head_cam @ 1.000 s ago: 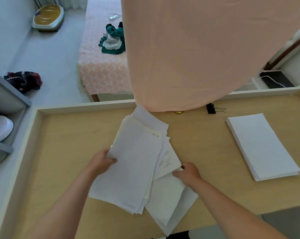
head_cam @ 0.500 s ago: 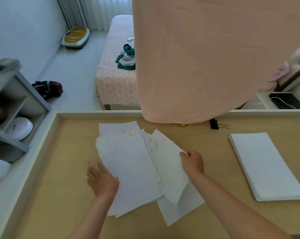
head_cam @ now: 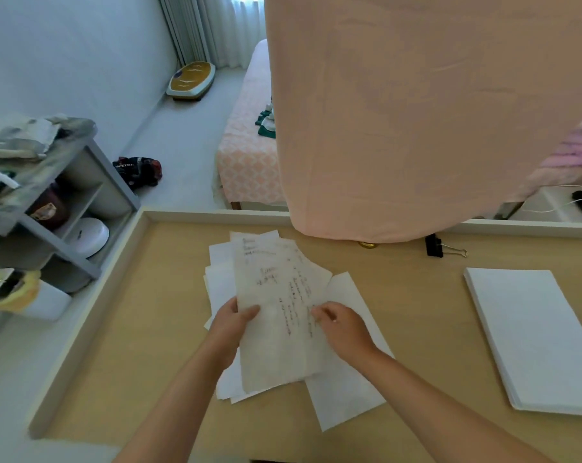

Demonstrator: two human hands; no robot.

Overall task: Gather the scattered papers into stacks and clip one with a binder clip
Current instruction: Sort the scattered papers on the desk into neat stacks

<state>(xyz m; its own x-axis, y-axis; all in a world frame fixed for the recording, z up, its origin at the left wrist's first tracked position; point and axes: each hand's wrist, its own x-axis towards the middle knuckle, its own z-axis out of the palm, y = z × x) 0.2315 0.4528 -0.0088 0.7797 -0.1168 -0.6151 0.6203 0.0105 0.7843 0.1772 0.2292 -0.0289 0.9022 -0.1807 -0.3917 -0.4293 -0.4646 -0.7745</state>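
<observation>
A loose bunch of white papers [head_cam: 276, 315], some with handwriting, lies fanned in the middle of the wooden desk [head_cam: 142, 329]. My left hand [head_cam: 231, 324] grips the bunch at its left edge, thumb on top. My right hand [head_cam: 341, 327] pinches the sheets at their right side. One blank sheet [head_cam: 346, 392] sticks out beneath, toward the lower right. A neat stack of white paper [head_cam: 533, 335] rests at the desk's right. A black binder clip [head_cam: 435, 246] sits near the back rim.
A peach cloth [head_cam: 416, 111] hangs over the desk's back edge. A raised pale rim [head_cam: 92, 315] borders the desk. A grey shelf unit [head_cam: 49, 208] with clutter stands to the left. A bed [head_cam: 249, 155] stands behind.
Both hands have drawn the papers closer together, and handwritten sheets now lie on top. The left hand went from lying at the pile's edge to gripping it. The camera has tilted up.
</observation>
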